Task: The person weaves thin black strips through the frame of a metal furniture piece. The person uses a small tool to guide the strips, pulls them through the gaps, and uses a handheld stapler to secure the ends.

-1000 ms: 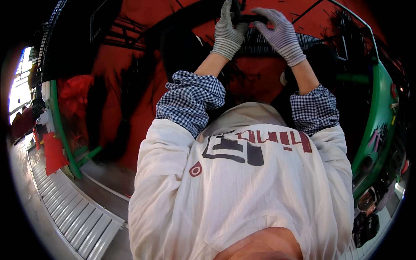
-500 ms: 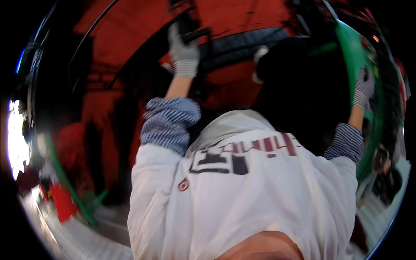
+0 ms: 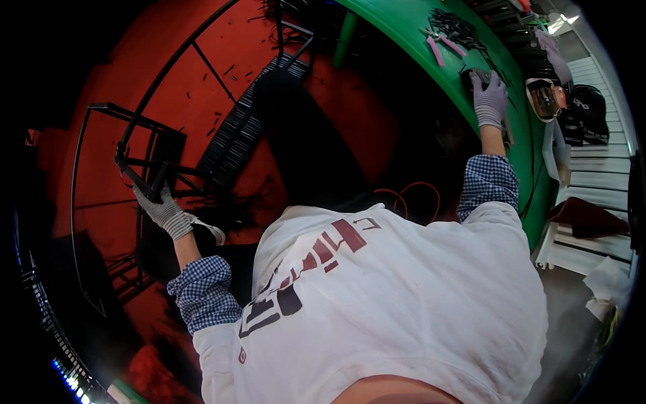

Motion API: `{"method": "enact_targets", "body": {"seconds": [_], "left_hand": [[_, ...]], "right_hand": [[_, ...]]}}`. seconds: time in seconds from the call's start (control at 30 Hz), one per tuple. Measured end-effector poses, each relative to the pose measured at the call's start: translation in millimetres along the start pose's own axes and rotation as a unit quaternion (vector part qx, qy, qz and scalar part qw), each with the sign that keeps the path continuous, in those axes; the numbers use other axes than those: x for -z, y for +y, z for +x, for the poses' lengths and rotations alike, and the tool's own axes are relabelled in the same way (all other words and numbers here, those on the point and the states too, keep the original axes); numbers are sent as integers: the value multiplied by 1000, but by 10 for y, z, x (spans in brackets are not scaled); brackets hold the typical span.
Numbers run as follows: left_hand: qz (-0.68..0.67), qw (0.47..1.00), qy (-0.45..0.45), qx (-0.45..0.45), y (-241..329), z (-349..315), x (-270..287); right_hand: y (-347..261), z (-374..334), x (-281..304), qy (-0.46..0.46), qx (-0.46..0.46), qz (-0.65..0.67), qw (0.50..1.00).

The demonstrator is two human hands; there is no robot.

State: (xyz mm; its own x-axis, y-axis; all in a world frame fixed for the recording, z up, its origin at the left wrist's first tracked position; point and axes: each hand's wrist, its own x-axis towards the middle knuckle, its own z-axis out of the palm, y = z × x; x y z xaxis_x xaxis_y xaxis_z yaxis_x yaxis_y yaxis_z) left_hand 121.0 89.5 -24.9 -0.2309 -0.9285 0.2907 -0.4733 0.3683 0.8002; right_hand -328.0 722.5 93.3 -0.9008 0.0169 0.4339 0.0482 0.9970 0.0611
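My left hand (image 3: pixel 161 210), in a light grey knit glove, has its fingers wrapped round a bar of a black metal frame (image 3: pixel 168 149) at the left. Thin tubes and a long curved rod belong to that frame, and a black slatted panel (image 3: pixel 232 138) adjoins it. On the green table (image 3: pixel 417 30) at the right, my gloved right hand (image 3: pixel 490 102) is curled over a black hand-sized tool (image 3: pixel 471 79). The palm hides much of the tool, so its kind cannot be made out. Pink-handled pliers (image 3: pixel 444 48) lie just beyond it.
A pile of small black pieces (image 3: pixel 454 27) lies on the table, with more scattered over the red floor (image 3: pixel 208 87). A clear jar (image 3: pixel 545 99) and a black bag (image 3: pixel 589 114) sit at the right by a white slatted surface (image 3: pixel 595 182). A red hose (image 3: pixel 424 185) loops beside me.
The view has swung to the right and sharpened. My left hand, with the black frame, now appears lower and further left. My right hand appears further left, on the black tool.
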Motion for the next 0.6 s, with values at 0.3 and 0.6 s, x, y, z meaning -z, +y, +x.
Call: {"method": "enact_targets", "body": {"seconds": [0.3,0.6], "left_hand": [[-15,989,51,-136,-60,-33,-184],[-94,995,-10,-13,-48,-24,-458]], "right_hand": [[733,-169,-327,-95,94,-25,991],[296,301,746,9,-6,121,993]]}}
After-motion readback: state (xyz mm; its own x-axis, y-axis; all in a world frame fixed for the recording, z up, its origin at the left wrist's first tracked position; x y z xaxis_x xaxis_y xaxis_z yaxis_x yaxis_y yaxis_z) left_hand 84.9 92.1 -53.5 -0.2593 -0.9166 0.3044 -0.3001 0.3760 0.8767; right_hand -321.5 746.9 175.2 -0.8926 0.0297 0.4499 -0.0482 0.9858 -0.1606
